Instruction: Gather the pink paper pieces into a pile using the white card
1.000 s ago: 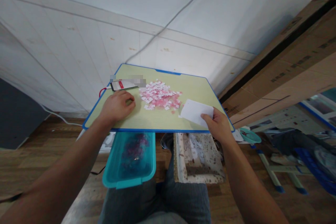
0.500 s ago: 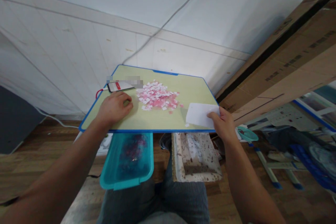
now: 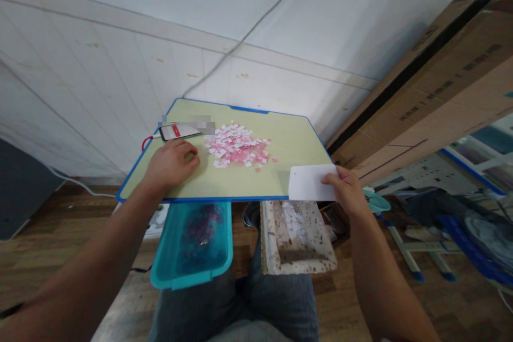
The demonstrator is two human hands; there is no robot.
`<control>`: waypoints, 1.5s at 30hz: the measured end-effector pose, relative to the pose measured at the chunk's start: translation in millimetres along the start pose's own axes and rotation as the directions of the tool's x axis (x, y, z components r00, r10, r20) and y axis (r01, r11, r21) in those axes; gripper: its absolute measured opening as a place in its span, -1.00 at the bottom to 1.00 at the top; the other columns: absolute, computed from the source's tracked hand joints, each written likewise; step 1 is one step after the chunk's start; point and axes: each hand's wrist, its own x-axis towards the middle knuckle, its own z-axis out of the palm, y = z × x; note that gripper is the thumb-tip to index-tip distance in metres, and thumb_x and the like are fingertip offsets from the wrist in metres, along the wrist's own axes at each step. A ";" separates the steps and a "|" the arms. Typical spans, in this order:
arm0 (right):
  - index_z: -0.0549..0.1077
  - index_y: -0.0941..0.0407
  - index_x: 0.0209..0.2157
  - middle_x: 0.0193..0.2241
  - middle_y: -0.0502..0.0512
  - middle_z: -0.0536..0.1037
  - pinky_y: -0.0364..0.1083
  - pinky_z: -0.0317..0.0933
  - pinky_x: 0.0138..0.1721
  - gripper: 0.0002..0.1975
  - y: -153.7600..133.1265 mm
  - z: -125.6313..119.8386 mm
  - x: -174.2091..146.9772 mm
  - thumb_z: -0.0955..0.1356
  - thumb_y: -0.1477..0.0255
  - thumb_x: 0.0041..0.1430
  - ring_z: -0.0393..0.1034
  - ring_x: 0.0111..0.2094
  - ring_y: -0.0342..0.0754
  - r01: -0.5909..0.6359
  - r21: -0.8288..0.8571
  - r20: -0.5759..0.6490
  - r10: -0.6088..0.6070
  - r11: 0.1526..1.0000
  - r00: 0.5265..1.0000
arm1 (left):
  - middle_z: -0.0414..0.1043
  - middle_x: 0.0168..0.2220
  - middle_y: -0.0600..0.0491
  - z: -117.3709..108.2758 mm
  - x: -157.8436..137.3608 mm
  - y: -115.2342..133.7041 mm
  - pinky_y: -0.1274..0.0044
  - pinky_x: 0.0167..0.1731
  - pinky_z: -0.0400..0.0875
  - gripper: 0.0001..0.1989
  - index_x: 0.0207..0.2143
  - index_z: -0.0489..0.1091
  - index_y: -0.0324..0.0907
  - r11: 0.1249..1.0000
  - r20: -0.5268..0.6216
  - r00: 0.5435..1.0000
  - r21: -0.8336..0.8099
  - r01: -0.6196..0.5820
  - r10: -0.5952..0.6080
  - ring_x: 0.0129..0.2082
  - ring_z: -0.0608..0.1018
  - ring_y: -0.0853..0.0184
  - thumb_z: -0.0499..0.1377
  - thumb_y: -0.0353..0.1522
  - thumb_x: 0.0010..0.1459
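Observation:
On the yellow-green tabletop (image 3: 224,186) lies a heap of small white and pink square pieces (image 3: 238,144). My left hand (image 3: 173,165) rests to the left of the heap, fingers loosely curled with a gap by the thumb, nothing visible in it. Just beyond it lies a phone (image 3: 182,131) with a red cable. My right hand (image 3: 347,189) grips a white card (image 3: 308,181) by its right end, thumb on top. The card lies over the table's front right edge, above a speckled box (image 3: 268,256) with white pieces inside.
A teal bin (image 3: 160,278) with dark reddish contents sits under the table's front edge, left of my legs. Tall cardboard boxes (image 3: 420,91) lean at the right. A white wall (image 3: 140,69) stands behind the table, and a small teal bowl (image 3: 379,202) is off to the right.
The white card in my right hand has moved toward me, to the table's front edge. A small white piece near the card is no longer visible on the table. My left hand stays put.

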 end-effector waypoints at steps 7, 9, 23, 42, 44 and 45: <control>0.55 0.12 -0.23 -0.40 0.02 0.58 -0.10 0.23 -0.42 -0.70 2.9 -2.5 -1.0 0.41 0.27 -0.01 0.39 -0.42 -0.01 0.015 0.049 0.019 -0.016 0.999 1.000 | 0.52 -0.09 -0.02 -0.5 0.3 0.2 0.37 0.07 0.31 -0.71 -0.19 0.52 -0.10 1.000 0.004 1.000 0.009 -0.008 0.008 0.01 0.48 0.14 0.07 -0.19 0.21; 0.56 0.12 -0.21 -0.39 0.03 0.59 -0.09 0.25 -0.41 -0.68 4.6 -2.4 3.5 0.42 0.27 -0.01 0.41 -0.42 0.00 0.003 0.051 -0.002 -0.003 0.999 1.000 | 0.52 -0.09 -0.02 -1.1 0.3 0.4 0.37 0.07 0.32 -0.71 -0.19 0.51 -0.10 1.000 0.004 1.000 0.008 -0.006 0.006 0.01 0.48 0.14 0.06 -0.19 0.22; 0.58 0.13 -0.16 -0.33 0.09 0.65 -0.03 0.31 -0.33 -0.63 1.9 39.7 51.6 0.38 0.20 0.06 0.47 -0.33 0.07 0.153 -0.151 -0.015 -0.157 0.977 0.988 | 0.51 -0.11 -0.03 -3.8 0.1 1.9 0.35 0.08 0.31 -0.72 -0.19 0.51 -0.09 1.000 0.006 1.000 -0.002 -0.001 0.001 0.01 0.48 0.13 0.07 -0.21 0.22; 0.57 0.09 -0.15 -0.34 0.09 0.64 0.01 0.34 -0.28 -0.64 -16.6 41.9 35.3 0.38 0.24 0.03 0.48 -0.27 0.13 0.156 -0.075 -0.048 -0.160 0.985 0.986 | 0.51 -0.12 -0.03 -3.1 0.5 -0.3 0.36 0.06 0.31 -0.73 -0.20 0.50 -0.10 1.000 0.008 1.000 -0.017 -0.006 0.006 -0.01 0.49 0.14 0.06 -0.21 0.22; 0.57 0.08 -0.13 -0.32 0.08 0.64 0.01 0.34 -0.28 -0.63 -14.9 42.5 36.5 0.37 0.24 0.04 0.48 -0.27 0.13 0.159 -0.068 -0.068 -0.164 0.985 0.984 | 0.51 -0.12 -0.03 -3.0 0.3 -0.2 0.36 0.06 0.31 -0.73 -0.20 0.50 -0.10 1.000 0.004 1.000 -0.017 -0.004 0.004 -0.01 0.48 0.13 0.06 -0.21 0.22; 0.56 0.08 -0.12 -0.32 0.08 0.64 0.01 0.33 -0.28 -0.63 -14.2 43.1 37.1 0.37 0.23 0.04 0.48 -0.27 0.13 0.163 -0.067 -0.073 -0.168 0.984 0.983 | 0.51 -0.12 -0.03 -3.0 0.3 -0.1 0.36 0.06 0.31 -0.73 -0.20 0.50 -0.09 1.000 0.003 1.000 -0.017 -0.002 0.002 0.00 0.48 0.13 0.06 -0.21 0.21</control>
